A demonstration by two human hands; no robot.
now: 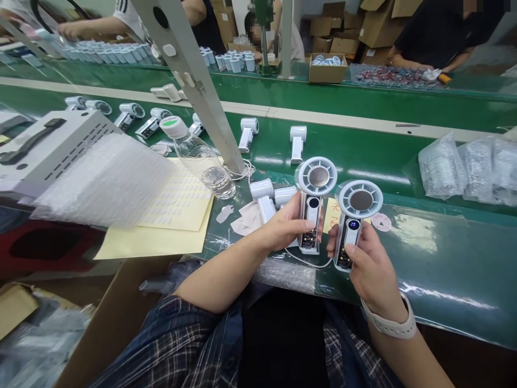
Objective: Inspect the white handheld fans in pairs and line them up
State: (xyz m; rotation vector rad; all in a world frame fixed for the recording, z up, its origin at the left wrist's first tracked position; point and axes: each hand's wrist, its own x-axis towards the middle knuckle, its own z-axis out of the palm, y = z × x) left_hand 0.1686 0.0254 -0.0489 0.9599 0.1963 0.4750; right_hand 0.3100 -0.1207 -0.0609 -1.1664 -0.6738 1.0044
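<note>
My left hand (288,223) is closed round the handle of a light-blue handheld fan (310,202), thumb on its exposed circuit board. In my right hand (369,256) is a second handheld fan (352,226), whose small round display is lit and reads about 20. My right thumb presses on its board area. Both fans stand upright, round heads up, side by side and apart. A white cable (309,264) runs to the foot of the right fan. Behind my left hand, more fans (264,202) lie on the green bench, partly hidden by it.
A water bottle (202,161) leans by a slanted metal post (202,91). Left are sticker sheets (189,231), bubble wrap (109,178) and a grey machine (52,145). Several fans lie along the green belt (347,113). Bagged parts (442,167) sit right. Co-workers sit across the line.
</note>
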